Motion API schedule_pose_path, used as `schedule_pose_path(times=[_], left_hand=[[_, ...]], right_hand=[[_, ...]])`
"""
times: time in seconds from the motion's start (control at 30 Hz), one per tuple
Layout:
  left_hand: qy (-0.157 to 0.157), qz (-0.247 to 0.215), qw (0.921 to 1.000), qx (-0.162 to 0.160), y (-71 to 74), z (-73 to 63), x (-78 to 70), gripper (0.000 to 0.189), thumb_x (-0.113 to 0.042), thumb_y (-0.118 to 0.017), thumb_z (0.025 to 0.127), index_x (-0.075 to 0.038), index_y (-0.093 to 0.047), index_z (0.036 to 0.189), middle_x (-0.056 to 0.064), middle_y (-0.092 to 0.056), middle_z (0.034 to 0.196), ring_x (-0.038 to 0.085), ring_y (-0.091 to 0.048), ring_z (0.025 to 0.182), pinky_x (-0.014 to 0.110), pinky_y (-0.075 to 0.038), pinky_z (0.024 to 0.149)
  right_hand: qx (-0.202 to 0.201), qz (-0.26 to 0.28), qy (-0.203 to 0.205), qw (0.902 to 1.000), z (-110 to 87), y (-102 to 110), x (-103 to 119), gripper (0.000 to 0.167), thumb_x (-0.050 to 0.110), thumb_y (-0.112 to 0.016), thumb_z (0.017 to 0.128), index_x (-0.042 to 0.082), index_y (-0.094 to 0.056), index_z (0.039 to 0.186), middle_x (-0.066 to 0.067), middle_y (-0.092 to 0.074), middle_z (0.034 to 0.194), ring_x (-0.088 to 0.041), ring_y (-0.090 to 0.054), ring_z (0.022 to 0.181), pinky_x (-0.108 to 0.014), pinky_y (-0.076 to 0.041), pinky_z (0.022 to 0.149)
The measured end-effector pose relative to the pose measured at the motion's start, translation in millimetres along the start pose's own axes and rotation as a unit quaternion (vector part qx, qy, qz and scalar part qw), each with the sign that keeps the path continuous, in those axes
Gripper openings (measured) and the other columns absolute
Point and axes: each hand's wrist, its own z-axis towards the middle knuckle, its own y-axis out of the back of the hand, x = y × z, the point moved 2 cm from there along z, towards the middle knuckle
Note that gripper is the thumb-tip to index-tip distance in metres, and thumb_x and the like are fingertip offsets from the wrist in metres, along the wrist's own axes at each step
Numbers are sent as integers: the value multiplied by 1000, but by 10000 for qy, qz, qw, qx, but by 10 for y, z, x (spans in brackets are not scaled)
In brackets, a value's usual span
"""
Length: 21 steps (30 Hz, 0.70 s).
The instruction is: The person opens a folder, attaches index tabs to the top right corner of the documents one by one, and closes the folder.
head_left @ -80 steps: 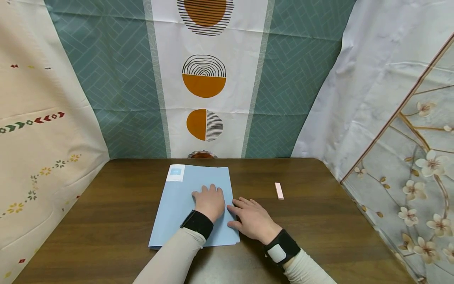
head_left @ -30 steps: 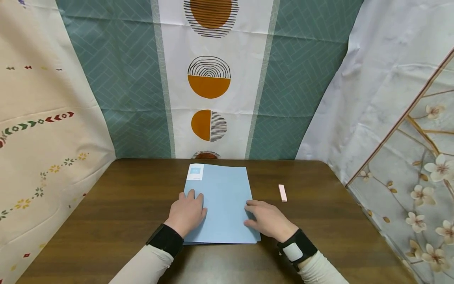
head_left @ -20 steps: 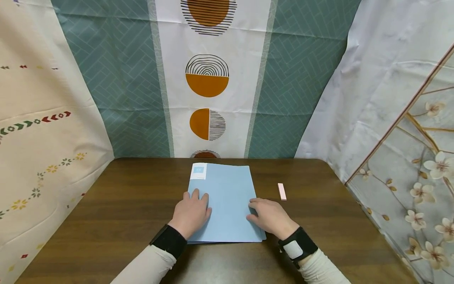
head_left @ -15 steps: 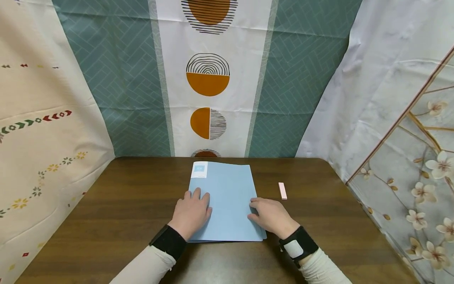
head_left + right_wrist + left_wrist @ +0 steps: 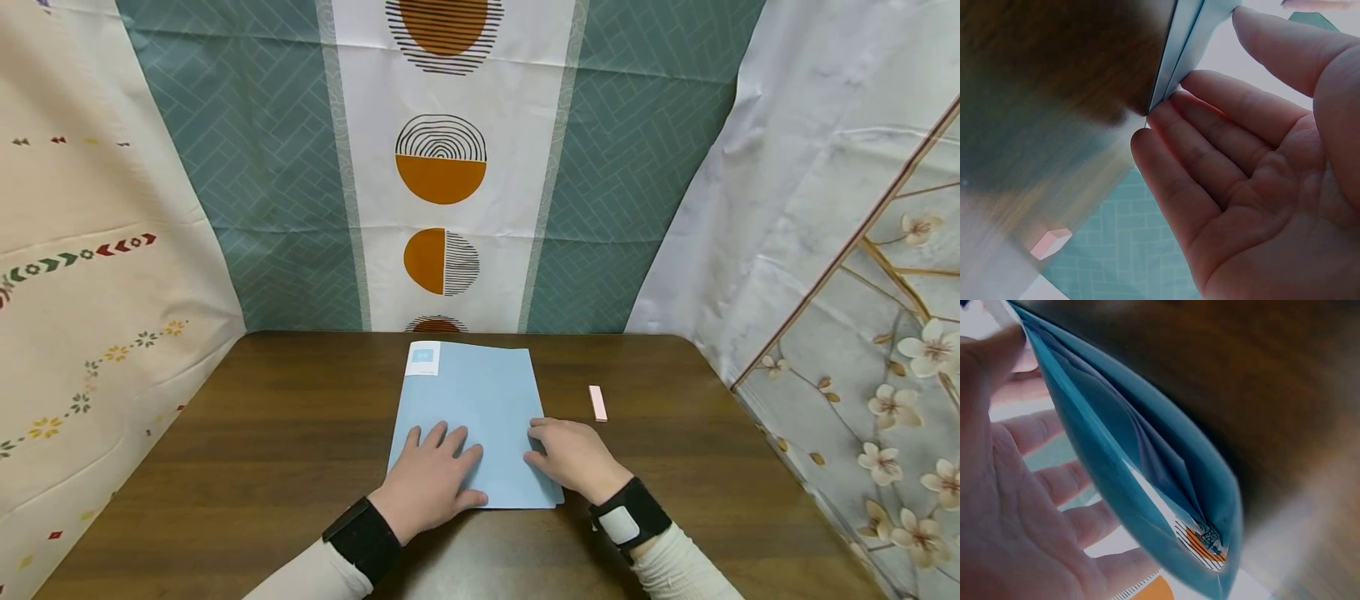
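Fingers [image 5: 452,442] of left hand [image 5: 429,487] spread apart over near end of blue folder [image 5: 480,392], with label [image 5: 422,357] at its far left corner. Folder lying mid-bench [image 5: 300,433], near edge gaping, inner layers [image 5: 1163,461] showing. Fingers of right hand [image 5: 576,458] loosely bent against folder's right edge, thumb apart. Beyond that hand, pink block [image 5: 597,403].
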Motion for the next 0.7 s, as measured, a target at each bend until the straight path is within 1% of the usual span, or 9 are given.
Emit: schedule_pose_path(times=[0.1,0.17,0.23,0.33,0.47,0.6,0.7], left_hand=[[-25,-220,9996,181,2,-24,-14,74,-69,-77,94,-18,-69,147,16,-61,155,48,-54,144,76,-43,110],[-33,-232,9994,235,-2,-34,-24,77,-71,-78,93,-19,-68,149,16,-60,156,48,-53,145,76,-42,111],[-88,-145,9996,225,-8,-44,-44,76,-70,-78,93,-19,-67,149,15,-60,155,47,-54,144,75,-43,110],[-238,107,9996,91,-9,-58,-86,70,-67,-79,95,-19,-69,145,13,-64,149,42,-59,137,69,-49,106],[-448,490,9976,-187,8,-74,-137,63,-64,-80,95,-19,-71,138,9,-68,136,34,-65,123,58,-57,95],[-540,707,9954,-358,13,-87,-157,59,-63,-80,96,-19,-73,134,7,-69,128,30,-68,113,49,-59,86],[-573,747,9946,-436,8,-100,-156,56,-62,-78,98,-18,-73,132,7,-70,126,29,-68,110,47,-58,83]], right_hand=[[13,-18,-26,10000,5,-4,4,35,23,-87,98,1,-80,124,-17,-76,134,-33,-74,124,-49,-58,103],[20,-45,-26,10000,6,-9,7,34,23,-86,98,1,-81,124,-17,-76,134,-32,-74,124,-49,-59,103],[33,-81,-22,10000,8,-17,5,34,24,-86,99,1,-81,124,-16,-76,134,-32,-74,124,-48,-59,103],[42,-115,-5,9999,5,-18,1,33,23,-86,99,2,-81,123,-16,-76,133,-32,-74,123,-48,-59,102],[-8,-151,23,9999,2,-15,-3,31,23,-86,98,2,-81,121,-16,-77,132,-32,-75,120,-48,-60,100],[-62,-147,28,9999,6,-21,-4,30,22,-86,98,3,-81,120,-16,-77,130,-32,-76,118,-48,-61,98],[-55,-100,-30,9999,15,-29,-5,31,24,-85,100,3,-81,122,-16,-77,131,-33,-75,119,-49,-60,99]])
